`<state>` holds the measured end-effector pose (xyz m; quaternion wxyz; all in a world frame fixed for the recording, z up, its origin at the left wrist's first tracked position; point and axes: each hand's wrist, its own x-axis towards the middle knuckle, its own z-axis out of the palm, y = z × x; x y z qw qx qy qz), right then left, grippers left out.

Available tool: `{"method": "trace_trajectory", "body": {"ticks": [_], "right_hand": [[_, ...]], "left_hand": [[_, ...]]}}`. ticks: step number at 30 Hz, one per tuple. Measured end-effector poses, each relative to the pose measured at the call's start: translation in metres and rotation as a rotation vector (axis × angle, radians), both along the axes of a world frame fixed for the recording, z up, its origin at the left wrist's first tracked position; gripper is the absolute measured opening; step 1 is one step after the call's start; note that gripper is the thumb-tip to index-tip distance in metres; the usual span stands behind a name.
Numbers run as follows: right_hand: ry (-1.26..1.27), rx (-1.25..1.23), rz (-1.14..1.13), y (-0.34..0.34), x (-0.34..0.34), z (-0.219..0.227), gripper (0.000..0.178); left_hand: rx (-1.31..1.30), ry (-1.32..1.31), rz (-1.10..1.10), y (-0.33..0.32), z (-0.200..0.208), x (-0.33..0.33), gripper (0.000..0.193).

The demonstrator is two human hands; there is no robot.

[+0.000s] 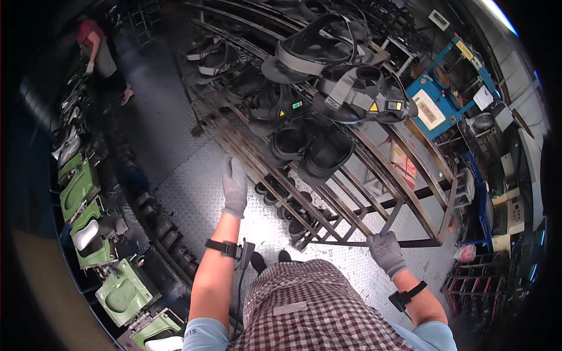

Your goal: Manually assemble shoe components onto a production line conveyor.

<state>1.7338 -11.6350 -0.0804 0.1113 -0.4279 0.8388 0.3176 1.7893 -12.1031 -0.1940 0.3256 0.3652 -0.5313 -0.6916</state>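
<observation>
A metal rack [404, 216] with slatted shelves stands before me, bearing black and grey sandals [316, 50]. My right hand [387, 255], in a grey glove, is closed around the bar at the rack's near end. To the left of the rack my left hand [235, 188], gloved as well, is held out with its fingers stretched and nothing in it. Nearest to it on the upper shelf are black shoes [322, 153] with open tops. More dark footwear [298, 205] shows lower down, partly hidden by the slats.
Along the left runs a line of green sole moulds [124, 292], with dark items [170, 234] in a row beside it. Another person [96, 47] stands far left by that line. A blue machine [436, 99] is at the right, above a reddish rack [474, 289]. The floor [193, 169] is patterned metal plate.
</observation>
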Motion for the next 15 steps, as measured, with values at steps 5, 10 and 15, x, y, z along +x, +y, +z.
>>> {"method": "trace_trajectory", "body": {"ticks": [5,10,15], "right_hand": [[0.157,0.008,-0.291,0.11,0.005,-0.005,0.012],[0.255,0.046,-0.426,0.239,-0.005,-0.019,0.03],[0.272,0.003,-0.568,0.385,-0.034,-0.046,0.048]], "left_hand": [[0.514,0.069,-0.052,0.013,0.012,-0.085,0.054],[0.803,0.179,-0.164,0.104,-0.007,-0.095,0.045],[0.594,0.199,-0.125,0.266,-0.027,-0.038,0.034]]}}
